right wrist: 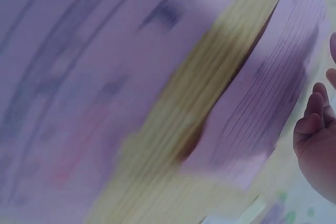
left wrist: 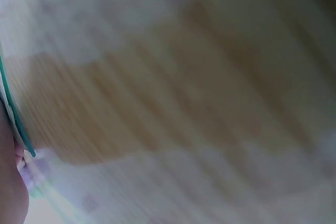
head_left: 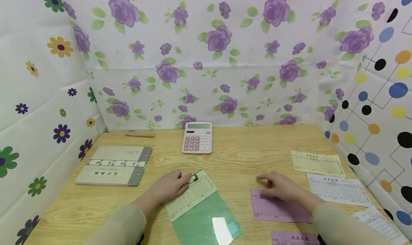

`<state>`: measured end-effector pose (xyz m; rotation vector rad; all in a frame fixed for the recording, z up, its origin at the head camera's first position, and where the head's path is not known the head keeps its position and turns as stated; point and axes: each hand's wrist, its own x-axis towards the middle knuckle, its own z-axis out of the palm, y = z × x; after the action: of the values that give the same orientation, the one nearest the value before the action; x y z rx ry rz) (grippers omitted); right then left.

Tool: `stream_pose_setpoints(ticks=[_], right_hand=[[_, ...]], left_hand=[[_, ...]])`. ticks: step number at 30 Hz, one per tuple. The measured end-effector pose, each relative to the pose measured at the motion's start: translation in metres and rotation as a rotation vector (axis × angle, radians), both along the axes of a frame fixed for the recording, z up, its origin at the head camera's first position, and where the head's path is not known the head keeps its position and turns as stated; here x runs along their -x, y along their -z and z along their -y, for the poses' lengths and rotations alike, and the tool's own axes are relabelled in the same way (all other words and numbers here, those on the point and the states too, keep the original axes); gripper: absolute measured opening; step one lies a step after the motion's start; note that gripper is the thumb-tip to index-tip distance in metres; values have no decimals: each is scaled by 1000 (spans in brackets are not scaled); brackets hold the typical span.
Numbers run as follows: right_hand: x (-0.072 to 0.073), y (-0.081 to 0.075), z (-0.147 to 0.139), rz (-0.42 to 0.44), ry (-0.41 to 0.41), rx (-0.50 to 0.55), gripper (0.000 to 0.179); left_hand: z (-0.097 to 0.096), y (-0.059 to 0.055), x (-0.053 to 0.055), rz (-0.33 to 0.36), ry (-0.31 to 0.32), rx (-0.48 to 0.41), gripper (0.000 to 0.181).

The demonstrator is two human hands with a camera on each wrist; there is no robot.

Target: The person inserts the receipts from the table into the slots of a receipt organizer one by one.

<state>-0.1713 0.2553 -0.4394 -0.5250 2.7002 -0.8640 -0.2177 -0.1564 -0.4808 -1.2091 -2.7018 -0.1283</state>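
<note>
My left hand [head_left: 172, 186] holds a green clipboard [head_left: 206, 218] by its upper left edge, fingers by the black clip [head_left: 194, 178]. A pale yellow printed form [head_left: 191, 198] lies under the clip. In the left wrist view only a thin green edge of the clipboard [left wrist: 17, 116] shows beside the hand. My right hand [head_left: 281, 187] hovers over a pink form [head_left: 273, 209], thumb and fingers apart and nothing between them. The right wrist view shows that hand [right wrist: 317, 140] beyond the pink form [right wrist: 257, 93], with a second pink sheet [right wrist: 94, 66] close to the camera.
A pink calculator [head_left: 197, 137] stands at the back of the wooden table. At the left lie a beige binder [head_left: 116, 155] and a brown pen-like stick [head_left: 140, 135]. Along the right edge are a yellow form [head_left: 317, 162], a white form [head_left: 338, 189] and more white paper [head_left: 379, 223].
</note>
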Motion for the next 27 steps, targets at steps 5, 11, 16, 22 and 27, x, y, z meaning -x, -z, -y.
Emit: stream_pose_setpoints(ticks=[5, 11, 16, 22, 27], right_hand=[[-10, 3, -34, 26, 19, -15, 56], [-21, 6, -65, 39, 63, -77, 57], [-30, 0, -81, 44, 79, -108, 56], [-37, 1, -97, 42, 59, -109, 54], [-39, 11, -106, 35, 22, -103, 42]], left_hand=[[-1, -1, 0, 17, -9, 7, 34], [-1, -3, -1, 39, -18, 6, 37], [-1, -1, -1, 55, -35, 0, 36], [0, 3, 1, 24, -16, -11, 34], [-2, 5, 1, 24, -14, -3, 34]])
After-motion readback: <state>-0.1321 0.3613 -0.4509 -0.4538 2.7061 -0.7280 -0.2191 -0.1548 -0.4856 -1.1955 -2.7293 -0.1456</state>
